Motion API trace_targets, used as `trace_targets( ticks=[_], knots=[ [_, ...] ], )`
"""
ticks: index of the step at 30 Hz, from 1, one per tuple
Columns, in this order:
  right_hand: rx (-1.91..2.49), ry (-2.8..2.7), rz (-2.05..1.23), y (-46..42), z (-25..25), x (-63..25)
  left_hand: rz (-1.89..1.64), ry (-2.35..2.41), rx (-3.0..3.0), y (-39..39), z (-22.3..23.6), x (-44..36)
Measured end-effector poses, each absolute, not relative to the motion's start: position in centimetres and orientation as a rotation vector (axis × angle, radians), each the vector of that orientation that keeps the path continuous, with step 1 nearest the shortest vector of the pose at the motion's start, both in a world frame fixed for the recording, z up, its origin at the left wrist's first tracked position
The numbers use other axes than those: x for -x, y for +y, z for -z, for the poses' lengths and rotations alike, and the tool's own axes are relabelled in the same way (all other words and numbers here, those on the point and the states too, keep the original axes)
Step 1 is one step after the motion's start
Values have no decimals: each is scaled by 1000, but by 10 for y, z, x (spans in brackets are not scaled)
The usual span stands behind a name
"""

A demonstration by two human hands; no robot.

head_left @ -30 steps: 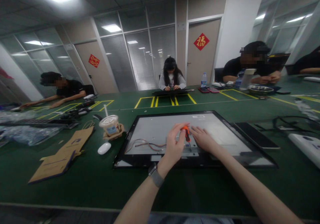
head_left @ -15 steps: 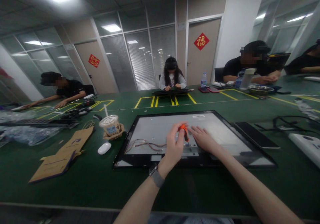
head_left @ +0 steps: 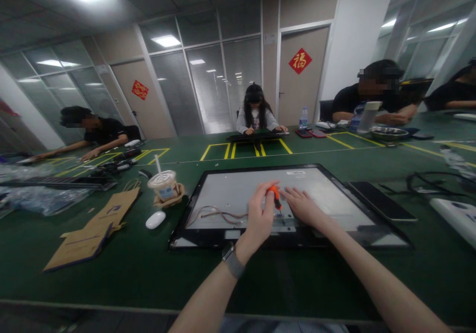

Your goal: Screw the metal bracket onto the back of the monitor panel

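A flat monitor panel [head_left: 327,196] lies back side up on the green table [head_left: 130,273] in front of me. My left hand [head_left: 260,219] is closed round an orange-handled screwdriver [head_left: 275,197], its tip down on the panel's metal plate. My right hand [head_left: 303,206] rests beside it on the panel, fingers stretched flat toward the screwdriver. Coloured wires [head_left: 217,214] run across the panel to the left of my hands. A watch sits on my left wrist.
A drink cup with straw [head_left: 164,185], a white mouse [head_left: 155,220] and a torn cardboard bag [head_left: 92,229] lie left of the panel. A black phone [head_left: 381,201], cables and a white device [head_left: 455,216] lie right. Other people sit at the far side.
My hands and the screwdriver stay almost in place, the handle shifting only slightly. The person at the far middle has stretched a hand out to the right.
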State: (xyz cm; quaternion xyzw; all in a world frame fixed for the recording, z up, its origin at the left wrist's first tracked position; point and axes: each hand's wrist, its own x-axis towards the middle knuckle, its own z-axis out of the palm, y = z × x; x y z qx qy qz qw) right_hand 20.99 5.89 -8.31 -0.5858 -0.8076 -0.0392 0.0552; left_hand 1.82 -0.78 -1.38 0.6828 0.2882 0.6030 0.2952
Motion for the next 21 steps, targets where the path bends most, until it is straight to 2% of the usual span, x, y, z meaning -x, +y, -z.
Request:
trace_targets(
  ticks=[13,21],
  knots=[
    [1782,-2451,146,58,82,-209,-1556,686,-1584,3,16,-13],
    [1759,-2446,120,57,81,-209,-1666,801,-1731,-1,12,-14]
  ],
)
